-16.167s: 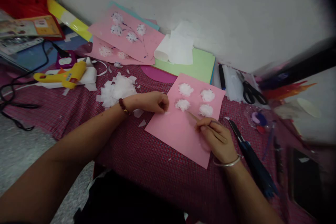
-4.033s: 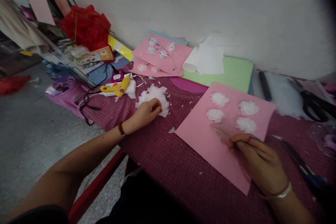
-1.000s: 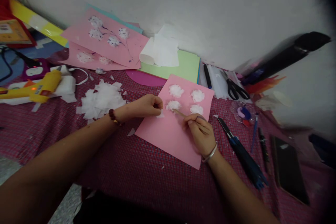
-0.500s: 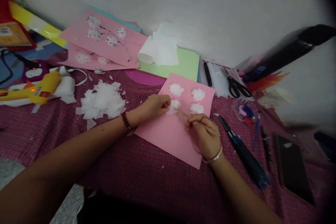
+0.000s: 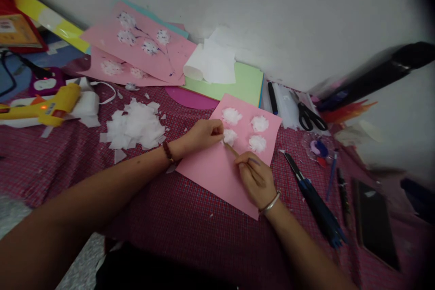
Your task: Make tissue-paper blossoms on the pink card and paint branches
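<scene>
A pink paper sheet [image 5: 217, 174] lies tilted on the cloth and carries several white tissue puffs, two of them on the right, one above the other [image 5: 259, 123]. My right hand [image 5: 256, 176] grips a thin wooden stick [image 5: 231, 150], its tip at the lower left puff [image 5: 230, 137]. Close beside that puff is my left hand [image 5: 205, 135], fingers curled in a pinch; whatever lies between the fingertips is hidden. Left of it, a loose pile of cut white tissue pieces [image 5: 136, 125] rests on the cloth.
At the left sit a yellow glue gun [image 5: 56, 108] and a purple power socket [image 5: 45, 82]. Behind are decorated pink sheets [image 5: 136, 61], a white tissue roll [image 5: 212, 61] and green paper [image 5: 246, 84]. To the right lie a utility knife [image 5: 316, 204], scissors [image 5: 309, 115] and a dark phone [image 5: 375, 224].
My right hand has moved left and slightly down with the stick, whose tip now meets the puff's lower left edge. My left hand stays pinched beside the puff. The view has shifted slightly.
</scene>
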### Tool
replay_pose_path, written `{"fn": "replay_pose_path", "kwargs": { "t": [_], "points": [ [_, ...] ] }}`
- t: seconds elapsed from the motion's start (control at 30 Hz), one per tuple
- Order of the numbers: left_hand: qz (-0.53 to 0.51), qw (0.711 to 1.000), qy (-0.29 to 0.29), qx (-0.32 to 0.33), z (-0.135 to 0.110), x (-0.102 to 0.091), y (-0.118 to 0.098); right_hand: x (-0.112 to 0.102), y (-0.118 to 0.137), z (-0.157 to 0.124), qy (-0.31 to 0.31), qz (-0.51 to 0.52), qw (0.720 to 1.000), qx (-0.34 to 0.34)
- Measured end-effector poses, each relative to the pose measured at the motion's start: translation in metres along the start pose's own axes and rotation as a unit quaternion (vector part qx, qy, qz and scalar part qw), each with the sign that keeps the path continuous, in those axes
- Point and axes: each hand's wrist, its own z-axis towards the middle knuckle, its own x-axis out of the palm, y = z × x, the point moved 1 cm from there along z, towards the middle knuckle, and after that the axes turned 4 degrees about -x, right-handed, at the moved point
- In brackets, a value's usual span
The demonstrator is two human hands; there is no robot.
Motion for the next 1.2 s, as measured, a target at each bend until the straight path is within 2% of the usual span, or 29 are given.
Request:
{"fn": "replay_pose_path", "kwargs": {
  "t": [0.2,0.43,0.53,0.77,0.9,1.03,1.1,1.2],
  "points": [
    [-0.051,0.999,-0.011,0.009,-0.001,-0.005,0.003,0.003,0.003,-0.005,0.072,-0.121,0.986,-0.093],
    [-0.041,0.999,-0.012,0.019,-0.002,-0.002,0.008,0.009,0.008,-0.002,0.147,-0.24,0.951,-0.13],
    [-0.045,0.999,-0.011,0.023,-0.002,0.0,0.01,0.008,0.01,-0.004,0.171,-0.255,0.942,-0.135],
    [-0.125,0.992,-0.012,-0.001,-0.003,-0.004,0.005,-0.005,0.012,-0.016,0.076,-0.156,0.979,-0.112],
    [-0.142,0.989,-0.041,-0.017,-0.006,-0.006,0.004,-0.01,0.012,-0.016,0.048,-0.052,0.994,-0.077],
    [-0.081,0.994,-0.076,-0.017,-0.014,-0.007,0.004,-0.015,0.007,-0.015,0.0,0.069,0.997,0.016],
    [-0.036,0.996,-0.083,-0.011,-0.018,-0.008,0.001,-0.018,0.004,-0.014,-0.014,0.103,0.994,0.042],
    [0.021,0.997,-0.069,0.024,-0.022,-0.01,-0.007,-0.018,0.0,-0.012,0.002,0.127,0.99,0.06]
  ]
}}
